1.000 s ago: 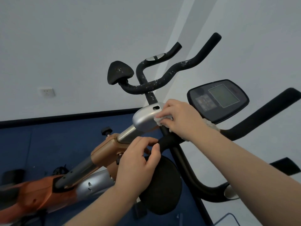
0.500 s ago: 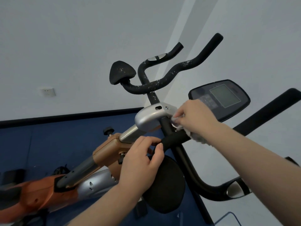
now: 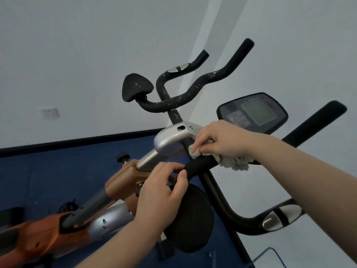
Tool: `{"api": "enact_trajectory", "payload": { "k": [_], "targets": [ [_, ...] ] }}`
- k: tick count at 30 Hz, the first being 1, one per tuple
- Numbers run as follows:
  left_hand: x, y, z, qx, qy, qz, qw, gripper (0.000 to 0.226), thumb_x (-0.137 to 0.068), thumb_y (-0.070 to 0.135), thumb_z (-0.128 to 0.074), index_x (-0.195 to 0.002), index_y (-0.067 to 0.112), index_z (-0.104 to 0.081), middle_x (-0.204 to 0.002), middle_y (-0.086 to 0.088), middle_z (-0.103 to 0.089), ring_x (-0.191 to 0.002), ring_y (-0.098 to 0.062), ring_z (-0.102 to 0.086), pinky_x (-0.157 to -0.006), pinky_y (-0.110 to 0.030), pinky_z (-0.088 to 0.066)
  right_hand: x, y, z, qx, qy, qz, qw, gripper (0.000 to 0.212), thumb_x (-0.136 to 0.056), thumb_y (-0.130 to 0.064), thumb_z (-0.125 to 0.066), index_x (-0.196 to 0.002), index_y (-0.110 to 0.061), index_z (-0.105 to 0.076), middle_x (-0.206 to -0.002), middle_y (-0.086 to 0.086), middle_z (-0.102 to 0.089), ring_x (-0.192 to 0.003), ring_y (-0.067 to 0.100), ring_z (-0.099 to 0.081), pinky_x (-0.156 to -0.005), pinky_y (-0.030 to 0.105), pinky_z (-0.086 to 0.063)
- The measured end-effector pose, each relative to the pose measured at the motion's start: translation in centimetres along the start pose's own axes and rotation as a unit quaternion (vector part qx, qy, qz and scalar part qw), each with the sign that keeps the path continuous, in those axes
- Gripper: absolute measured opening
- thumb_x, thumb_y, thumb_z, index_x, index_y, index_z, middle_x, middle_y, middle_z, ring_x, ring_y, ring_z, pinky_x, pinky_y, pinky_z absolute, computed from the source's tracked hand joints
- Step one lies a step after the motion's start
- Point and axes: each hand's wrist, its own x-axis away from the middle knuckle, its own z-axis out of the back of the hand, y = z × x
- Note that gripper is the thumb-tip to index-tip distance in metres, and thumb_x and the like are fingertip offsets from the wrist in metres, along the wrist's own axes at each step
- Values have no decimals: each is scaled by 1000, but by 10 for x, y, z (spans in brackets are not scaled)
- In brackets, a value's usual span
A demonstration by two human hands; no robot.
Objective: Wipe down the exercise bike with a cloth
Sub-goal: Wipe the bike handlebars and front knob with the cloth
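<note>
Here the right hand (image 3: 220, 139) clasps a pale cloth (image 3: 231, 161), pressing it against the black handlebar (image 3: 204, 163) just beside the bike's (image 3: 123, 176) silver bracket (image 3: 170, 140). The left hand (image 3: 162, 192) pinches the handlebar's padded end between thumb and fingers. The console (image 3: 253, 113) sits just beyond the right hand.
</note>
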Motion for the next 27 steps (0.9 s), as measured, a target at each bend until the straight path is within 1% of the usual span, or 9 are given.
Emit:
{"api": "enact_trajectory", "payload": {
  "k": [2,4,5,7,10,15,20,23,27],
  "targets": [
    [0,1,1,-1,1,-1,1000,26,-83,53,-39,-94,41,-60,-89,20,-59,-88,3,-56,-70,-16,-45,-1,7,6,17,67,-23,997,16,-84,-22,-67,-93,-33,-75,-94,-15,-66,-95,8,-61,-85,23,-45],
    [0,0,0,2,3,0,1000,26,-83,52,-40,-94,40,-60,-89,20,-59,-88,1,-56,-71,-17,-45,-1,4,-2,-59,166,-26,984,14,-85,-23,-67,-93,-31,-75,-92,-12,-66,-92,9,-61,-82,21,-46],
    [0,0,-1,3,4,0,1000,26,-83,52,-40,-94,39,-60,-89,20,-59,-88,0,-56,-71,-17,-44,-2,0,-10,-93,170,-15,981,13,-86,-24,-66,-93,-30,-75,-93,-10,-67,-90,10,-62,-82,23,-47],
    [0,0,-1,0,6,-2,1000,27,-84,51,-40,-95,39,-61,-88,19,-59,-87,-1,-56,-70,-18,-44,-6,-10,-25,-50,105,27,993,14,-89,-26,-61,-90,-31,-74,-97,-12,-64,-90,9,-59,-83,28,-47],
    [-1,0,0,-9,0,-2,1000,26,-84,52,-39,-96,41,-60,-88,19,-58,-86,0,-56,-67,-16,-43,-10,-13,-18,-20,-28,39,999,15,-89,-30,-59,-88,-35,-73,-97,-22,-58,-90,0,-56,-81,23,-46],
    [-1,0,2,-7,-11,-2,1000,25,-84,52,-40,-96,41,-59,-88,18,-58,-84,-3,-57,-68,-25,-48,-17,-6,2,-51,-107,27,993,15,-86,-25,-67,-90,-38,-74,-95,-25,-63,-97,-9,-56,-88,15,-39],
    [-1,0,5,-2,-30,-8,1000,28,-84,53,-39,-98,38,-59,-89,16,-57,-84,-3,-57,-70,-31,-50,-15,0,11,-88,-116,-36,989,18,-86,-23,-67,-86,-38,-75,-94,-26,-68,-95,-11,-60,-91,18,-43],
    [-2,0,5,5,-37,-12,999,26,-84,52,-39,-96,39,-58,-88,17,-56,-82,-4,-56,-69,-28,-50,-10,8,22,4,-108,-96,989,11,-83,-25,-69,-84,-34,-76,-89,-19,-71,-92,2,-63,-82,23,-48],
    [-2,-2,3,22,-34,-12,999,24,-84,52,-40,-94,39,-57,-87,16,-55,-81,-3,-57,-67,-19,-46,5,3,22,-51,14,-100,994,11,-81,-35,-69,-83,-44,-73,-85,-25,-68,-90,-5,-59,-80,21,-44]
  ]
}}
